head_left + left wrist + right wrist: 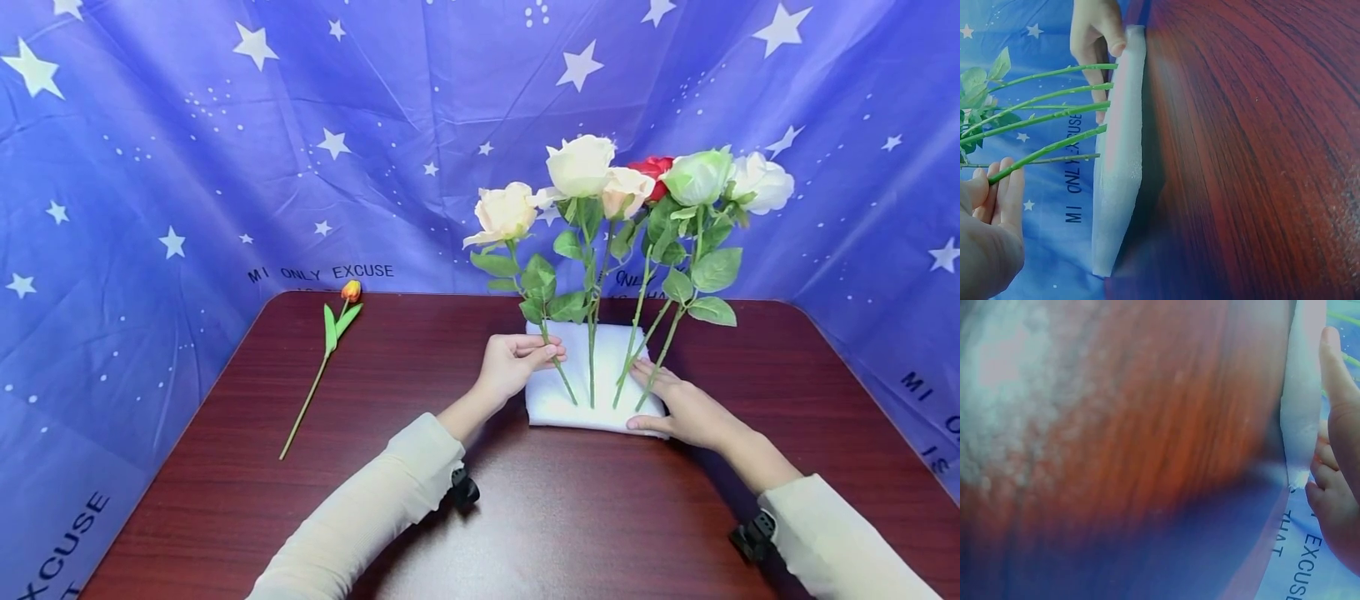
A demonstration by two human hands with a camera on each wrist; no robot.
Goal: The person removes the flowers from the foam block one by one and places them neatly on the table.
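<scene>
My left hand pinches the green stem of a cream rose between thumb and fingers. The stem's lower end meets the top of a white foam block. Several other roses stand in the same block: a white rose, a peach rose, a red rose behind, a green-tinged rose and another white rose. My right hand rests on the block's right side, thumb along the near edge and fingers behind the stems. In the right wrist view its thumb lies against the foam.
An orange tulip with green leaves lies on the left part of the dark red wooden table. A blue curtain with white stars hangs behind and on both sides, close to the table's edges.
</scene>
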